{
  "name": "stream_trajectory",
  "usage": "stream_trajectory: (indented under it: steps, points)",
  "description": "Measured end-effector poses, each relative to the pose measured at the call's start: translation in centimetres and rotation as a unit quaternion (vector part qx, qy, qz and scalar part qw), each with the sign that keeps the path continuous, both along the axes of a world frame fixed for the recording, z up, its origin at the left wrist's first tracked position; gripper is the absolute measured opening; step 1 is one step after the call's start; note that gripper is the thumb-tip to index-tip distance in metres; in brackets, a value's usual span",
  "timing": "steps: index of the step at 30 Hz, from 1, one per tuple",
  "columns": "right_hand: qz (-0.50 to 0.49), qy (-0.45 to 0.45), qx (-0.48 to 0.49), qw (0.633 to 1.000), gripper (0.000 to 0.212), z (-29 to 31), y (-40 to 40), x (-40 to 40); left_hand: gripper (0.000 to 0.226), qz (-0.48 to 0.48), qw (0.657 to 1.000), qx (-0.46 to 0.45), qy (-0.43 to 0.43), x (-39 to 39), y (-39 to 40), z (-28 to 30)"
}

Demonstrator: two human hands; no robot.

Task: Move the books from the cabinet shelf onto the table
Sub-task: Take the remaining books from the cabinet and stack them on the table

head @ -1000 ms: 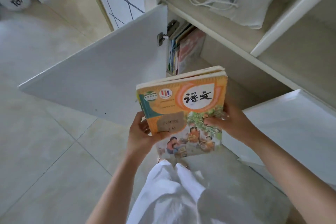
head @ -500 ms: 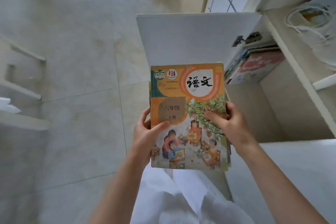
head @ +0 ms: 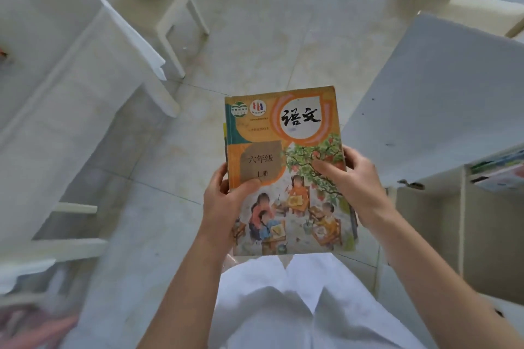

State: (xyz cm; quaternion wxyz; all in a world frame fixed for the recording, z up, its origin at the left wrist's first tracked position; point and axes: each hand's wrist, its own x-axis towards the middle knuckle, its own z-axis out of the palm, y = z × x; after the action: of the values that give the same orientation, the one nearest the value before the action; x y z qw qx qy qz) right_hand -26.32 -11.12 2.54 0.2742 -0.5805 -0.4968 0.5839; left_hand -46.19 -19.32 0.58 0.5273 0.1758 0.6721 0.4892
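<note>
Both hands, left hand [head: 224, 204] and right hand [head: 354, 178], grip the book [head: 286, 167] (long axis pointing away); table [head: 56, 71] lies left, nearer the left hand.

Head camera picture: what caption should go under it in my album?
Both hands, left hand and right hand, hold an orange schoolbook above the tiled floor.

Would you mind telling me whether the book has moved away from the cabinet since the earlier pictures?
Yes. The book, held by both hands, has moved left, away from the open cabinet door and the shelf, toward the white table.
</note>
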Motion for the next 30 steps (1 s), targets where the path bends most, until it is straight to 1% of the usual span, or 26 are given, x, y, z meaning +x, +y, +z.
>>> stream_trajectory:
  steps: [3,9,13,16,18,21,23,26,30]
  points:
    - [0.04,0.0,-0.009,0.999,0.029,-0.2,-1.3,-5.7,0.041,0.062,0.998,0.006,0.007,-4.9,-3.1,0.6]
    - [0.129,0.004,-0.025,0.991,0.03,-0.2,-5.4,-18.5,0.042,0.174,0.985,-0.011,0.002,-15.6,-10.4,1.3]
    - [0.178,-0.007,-0.029,0.984,0.023,0.0,-7.9,-26.1,0.038,0.237,0.971,-0.025,0.006,-21.4,-14.6,1.4]
    - [0.205,-0.01,-0.031,0.978,0.015,0.0,-8.9,-30.2,0.036,0.272,0.962,-0.037,0.01,-24.5,-16.5,1.4]
    - [0.225,-0.01,-0.046,0.973,0.016,-0.1,-9.0,-32.6,0.035,0.291,0.956,-0.038,0.01,-26.2,-17.1,1.4]
    - [0.259,-0.016,-0.069,0.963,0.03,-0.2,-7.9,-36.8,0.036,0.331,0.943,-0.036,0.013,-29.0,-16.9,1.0]
    - [0.285,-0.023,-0.07,0.956,0.028,-0.6,-6.6,-39.6,0.038,0.352,0.935,-0.041,0.014,-30.7,-16.2,0.6]
    - [0.315,-0.026,-0.068,0.946,0.023,-1.2,-3.8,-44.1,0.034,0.383,0.923,-0.038,0.007,-34.0,-14.1,0.0]
    - [0.351,-0.037,-0.06,0.934,0.025,-1.2,0.9,-50.5,0.032,0.411,0.911,-0.041,0.018,-39.3,-9.9,-0.4]
